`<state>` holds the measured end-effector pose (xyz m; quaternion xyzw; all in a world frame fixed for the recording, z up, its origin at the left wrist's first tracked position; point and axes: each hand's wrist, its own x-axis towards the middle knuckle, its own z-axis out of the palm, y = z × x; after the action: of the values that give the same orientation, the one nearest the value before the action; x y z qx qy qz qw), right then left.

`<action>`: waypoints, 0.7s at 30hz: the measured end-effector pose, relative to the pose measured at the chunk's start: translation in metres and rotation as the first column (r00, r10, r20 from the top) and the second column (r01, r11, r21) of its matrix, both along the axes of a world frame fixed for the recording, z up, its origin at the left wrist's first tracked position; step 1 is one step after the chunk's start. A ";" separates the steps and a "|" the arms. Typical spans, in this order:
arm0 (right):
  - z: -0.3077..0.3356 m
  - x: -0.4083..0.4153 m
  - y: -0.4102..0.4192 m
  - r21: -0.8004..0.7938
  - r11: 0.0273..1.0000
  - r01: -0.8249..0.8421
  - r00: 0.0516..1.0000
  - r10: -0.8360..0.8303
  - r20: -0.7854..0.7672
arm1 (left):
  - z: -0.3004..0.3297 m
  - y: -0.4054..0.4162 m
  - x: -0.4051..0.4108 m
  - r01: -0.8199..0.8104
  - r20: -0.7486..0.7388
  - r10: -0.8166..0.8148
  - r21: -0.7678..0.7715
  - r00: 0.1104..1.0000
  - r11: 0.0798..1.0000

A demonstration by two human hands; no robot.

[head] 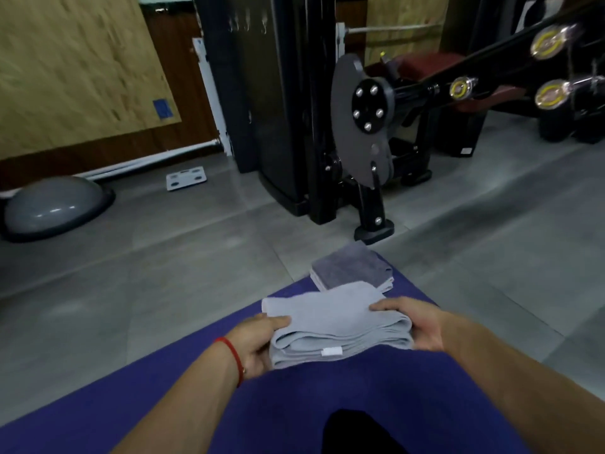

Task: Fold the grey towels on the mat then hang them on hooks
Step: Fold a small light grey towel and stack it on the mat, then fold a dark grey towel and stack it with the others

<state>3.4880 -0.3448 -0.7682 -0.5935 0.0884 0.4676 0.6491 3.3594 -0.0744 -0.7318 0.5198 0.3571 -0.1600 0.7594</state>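
Note:
A light grey towel (334,322), folded into several layers with a white tag at its near edge, is held just above the purple mat (294,404). My left hand (258,342) grips its left end, thumb on top and fingers under. My right hand (415,322) grips its right end the same way. A darker grey towel (353,267), folded flat, lies at the mat's far corner, just beyond the held towel. Small hooks (247,22) show high on the black machine column, blurred.
A black gym machine (294,109) with a round pivot plate (370,106) stands right behind the mat, its foot (375,229) close to the darker towel. A grey balance dome (55,208) and a white scale (186,177) sit on the tiled floor at left.

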 end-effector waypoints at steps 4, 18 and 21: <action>-0.020 0.030 -0.022 -0.076 0.997 -0.027 0.999 0.024 -0.037 | -0.014 -0.011 0.025 0.116 -0.095 -0.115 -0.002 0.989 0.993; -0.088 0.288 0.007 -0.194 0.954 0.231 0.783 -0.064 0.618 | -0.133 -0.027 0.267 -0.014 0.152 0.000 0.087 0.988 0.996; -0.163 0.301 0.008 -0.351 0.891 0.289 0.766 0.005 0.643 | -0.189 -0.011 0.279 0.085 0.041 -0.092 0.157 0.995 0.984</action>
<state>3.7892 -0.3372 -0.9310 -0.8340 0.0136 0.1596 0.5280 3.6387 -0.0858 -0.9211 0.5962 0.3265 -0.1528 0.7173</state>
